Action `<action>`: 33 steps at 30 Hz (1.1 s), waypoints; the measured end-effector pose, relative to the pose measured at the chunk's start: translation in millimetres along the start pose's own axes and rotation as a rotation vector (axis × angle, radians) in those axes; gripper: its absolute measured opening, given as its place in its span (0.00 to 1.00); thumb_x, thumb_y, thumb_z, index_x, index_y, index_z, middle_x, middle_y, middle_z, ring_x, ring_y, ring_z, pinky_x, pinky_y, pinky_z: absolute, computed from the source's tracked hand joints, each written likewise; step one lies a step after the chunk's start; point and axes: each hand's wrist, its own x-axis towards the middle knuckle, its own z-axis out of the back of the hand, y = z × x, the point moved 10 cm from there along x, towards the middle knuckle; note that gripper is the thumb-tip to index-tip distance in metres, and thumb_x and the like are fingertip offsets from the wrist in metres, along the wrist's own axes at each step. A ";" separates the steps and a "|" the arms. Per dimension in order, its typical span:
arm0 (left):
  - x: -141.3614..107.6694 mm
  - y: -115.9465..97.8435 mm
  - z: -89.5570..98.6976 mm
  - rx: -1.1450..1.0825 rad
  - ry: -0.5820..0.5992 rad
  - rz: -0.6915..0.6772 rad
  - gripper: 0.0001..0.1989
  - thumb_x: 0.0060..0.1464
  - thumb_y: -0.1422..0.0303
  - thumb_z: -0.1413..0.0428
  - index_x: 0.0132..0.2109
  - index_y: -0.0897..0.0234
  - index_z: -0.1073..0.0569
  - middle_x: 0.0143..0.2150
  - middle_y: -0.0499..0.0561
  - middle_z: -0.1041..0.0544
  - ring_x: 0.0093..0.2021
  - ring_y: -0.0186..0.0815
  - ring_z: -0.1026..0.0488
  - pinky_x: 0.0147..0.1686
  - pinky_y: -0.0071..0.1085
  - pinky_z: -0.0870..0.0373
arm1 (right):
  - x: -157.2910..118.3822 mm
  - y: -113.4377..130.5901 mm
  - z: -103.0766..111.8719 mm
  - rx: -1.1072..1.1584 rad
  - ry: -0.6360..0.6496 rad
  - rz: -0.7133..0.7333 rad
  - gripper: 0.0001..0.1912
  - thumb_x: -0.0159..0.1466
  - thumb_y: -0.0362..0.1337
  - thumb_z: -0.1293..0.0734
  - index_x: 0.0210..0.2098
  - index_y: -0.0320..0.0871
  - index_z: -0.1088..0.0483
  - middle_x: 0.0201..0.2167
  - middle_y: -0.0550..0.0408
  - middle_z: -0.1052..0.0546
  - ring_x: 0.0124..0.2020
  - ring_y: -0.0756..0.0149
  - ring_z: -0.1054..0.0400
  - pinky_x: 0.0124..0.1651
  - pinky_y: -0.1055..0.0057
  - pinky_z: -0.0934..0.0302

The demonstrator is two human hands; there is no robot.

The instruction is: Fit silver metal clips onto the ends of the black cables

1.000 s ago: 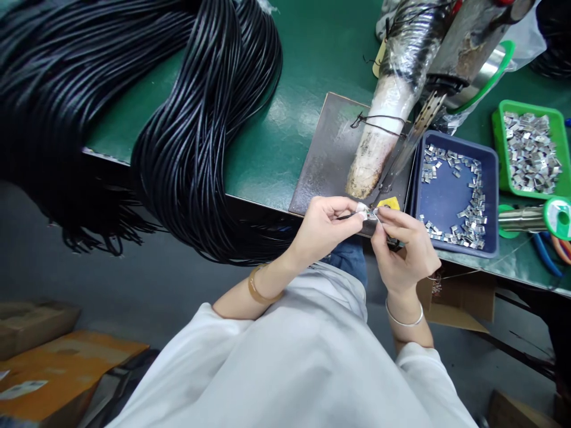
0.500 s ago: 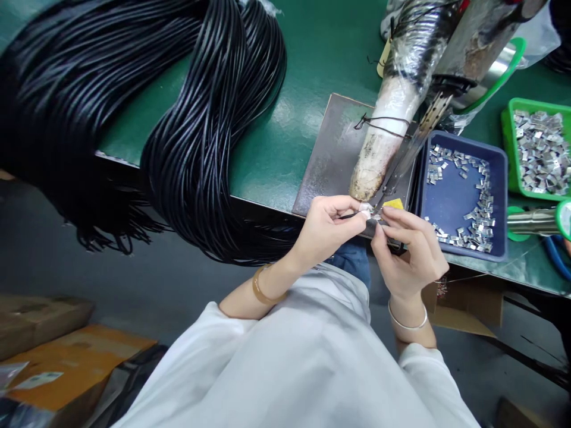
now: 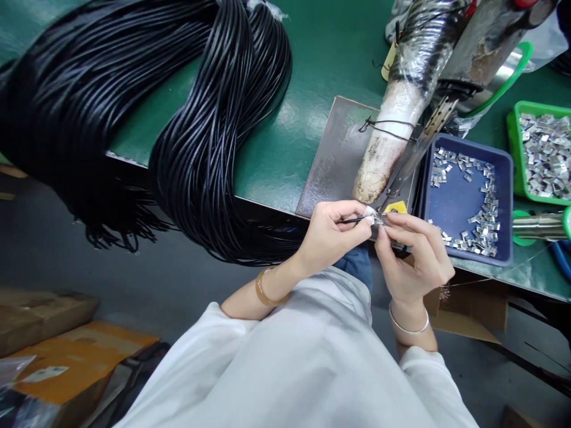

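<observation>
My left hand [image 3: 328, 235] is closed, pinching a thin black cable [image 3: 351, 220] between thumb and fingers; white coverings show on its fingertips. Facing it, my right hand [image 3: 414, 255] pinches a small silver metal piece [image 3: 382, 219] that meets the cable's end. The exact shape of that piece is too small to tell. Just above the fingertips is the thin tip of a soldering-iron-like tool [image 3: 408, 163]. Beside it, a wrapped, stained white duct [image 3: 379, 154] ends close over my left fingers. A yellow piece [image 3: 396, 207] lies behind my right fingers.
A dark plate [image 3: 332, 151] lies under the tools. To the right are a blue tray [image 3: 464, 199] of small metal parts, a green bin [image 3: 517, 151] with more, and a wire spool [image 3: 537, 227]. Thick bundles of black cable [image 3: 200, 142] hang over the green table's [image 3: 312, 53] left edge.
The fingertips have come slightly closer together, and the silver piece now shows between them at the cable's end. The whole view has shifted a little.
</observation>
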 end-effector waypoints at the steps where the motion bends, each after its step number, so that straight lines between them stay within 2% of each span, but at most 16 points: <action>1: 0.5 3.1 0.6 -0.012 0.000 0.017 0.04 0.48 0.72 0.40 0.30 0.70 0.22 0.22 0.45 0.29 0.21 0.23 0.37 0.22 0.18 0.38 | -1.2 0.0 0.1 0.003 -0.001 0.002 0.12 0.58 0.25 0.27 0.37 0.45 0.27 0.42 0.54 0.18 0.41 0.65 0.21 0.45 0.68 0.23; 4: 2.1 12.6 -0.3 -0.057 0.031 0.064 0.05 0.48 0.71 0.39 0.31 0.70 0.21 0.26 0.49 0.23 0.26 0.27 0.29 0.27 0.21 0.31 | -5.1 0.0 -0.8 0.021 0.005 0.021 0.11 0.58 0.25 0.27 0.36 0.45 0.30 0.43 0.54 0.18 0.40 0.65 0.21 0.43 0.68 0.23; 6: 2.9 15.9 -1.1 -0.066 0.050 0.080 0.05 0.48 0.71 0.39 0.31 0.70 0.21 0.28 0.50 0.21 0.28 0.28 0.28 0.29 0.22 0.30 | -6.5 -0.8 -2.0 0.029 0.018 0.026 0.11 0.58 0.25 0.28 0.36 0.45 0.30 0.43 0.53 0.18 0.40 0.66 0.21 0.43 0.69 0.24; 11: 1.7 12.0 -5.6 -0.061 0.088 0.061 0.04 0.50 0.71 0.40 0.31 0.70 0.23 0.25 0.47 0.25 0.23 0.24 0.34 0.25 0.20 0.36 | -3.6 -4.0 0.3 0.045 0.007 -0.007 0.11 0.59 0.24 0.28 0.38 0.44 0.28 0.41 0.53 0.18 0.41 0.65 0.21 0.45 0.69 0.26; 15: -7.2 8.9 -11.4 0.030 0.143 -0.002 0.04 0.55 0.72 0.41 0.34 0.69 0.24 0.24 0.45 0.28 0.22 0.23 0.38 0.23 0.20 0.40 | -0.7 -16.7 -4.2 0.109 0.063 -0.138 0.09 0.62 0.26 0.30 0.39 0.46 0.28 0.37 0.57 0.19 0.39 0.67 0.22 0.44 0.69 0.26; 18: -15.2 0.4 -5.1 0.232 0.082 -0.154 0.04 0.57 0.71 0.41 0.39 0.68 0.24 0.24 0.44 0.29 0.21 0.23 0.39 0.21 0.21 0.42 | -2.8 -31.5 -8.0 0.221 0.093 -0.282 0.05 0.63 0.30 0.30 0.36 0.46 0.28 0.34 0.58 0.21 0.37 0.68 0.24 0.42 0.69 0.27; 22: -31.0 -27.8 -4.7 0.416 0.015 -0.518 0.05 0.61 0.75 0.43 0.43 0.68 0.23 0.35 0.52 0.19 0.32 0.29 0.25 0.36 0.24 0.28 | -8.1 -44.9 -13.5 0.356 0.123 -0.425 0.04 0.64 0.34 0.29 0.34 0.45 0.29 0.33 0.58 0.23 0.36 0.70 0.25 0.38 0.73 0.29; 24: -34.5 -31.8 -8.0 0.448 0.031 -0.580 0.06 0.63 0.76 0.46 0.43 0.69 0.24 0.34 0.52 0.19 0.33 0.29 0.24 0.37 0.24 0.27 | -10.0 -46.6 -17.2 0.396 0.151 -0.454 0.04 0.64 0.34 0.29 0.34 0.45 0.30 0.33 0.58 0.23 0.35 0.71 0.26 0.37 0.74 0.29; 27: -32.1 -27.6 -10.1 0.428 0.062 -0.526 0.06 0.64 0.75 0.47 0.40 0.69 0.25 0.27 0.47 0.24 0.26 0.26 0.29 0.30 0.22 0.31 | -9.1 -43.7 -15.4 0.342 0.136 -0.414 0.04 0.64 0.34 0.29 0.34 0.44 0.29 0.33 0.58 0.23 0.36 0.70 0.26 0.38 0.74 0.30; 30: -28.9 -23.7 -6.7 0.363 0.037 -0.462 0.05 0.62 0.73 0.45 0.40 0.69 0.24 0.24 0.44 0.29 0.22 0.24 0.37 0.25 0.21 0.37 | -5.3 -32.3 -12.0 0.251 0.102 -0.282 0.04 0.63 0.32 0.29 0.34 0.44 0.29 0.32 0.59 0.22 0.36 0.69 0.26 0.39 0.72 0.29; 33: -23.0 -14.3 -2.7 0.293 0.015 -0.340 0.05 0.59 0.72 0.44 0.38 0.68 0.23 0.22 0.41 0.35 0.20 0.23 0.45 0.21 0.21 0.45 | -2.9 -18.6 -8.1 0.171 0.056 -0.147 0.06 0.63 0.28 0.30 0.36 0.45 0.28 0.33 0.59 0.21 0.36 0.69 0.25 0.40 0.70 0.28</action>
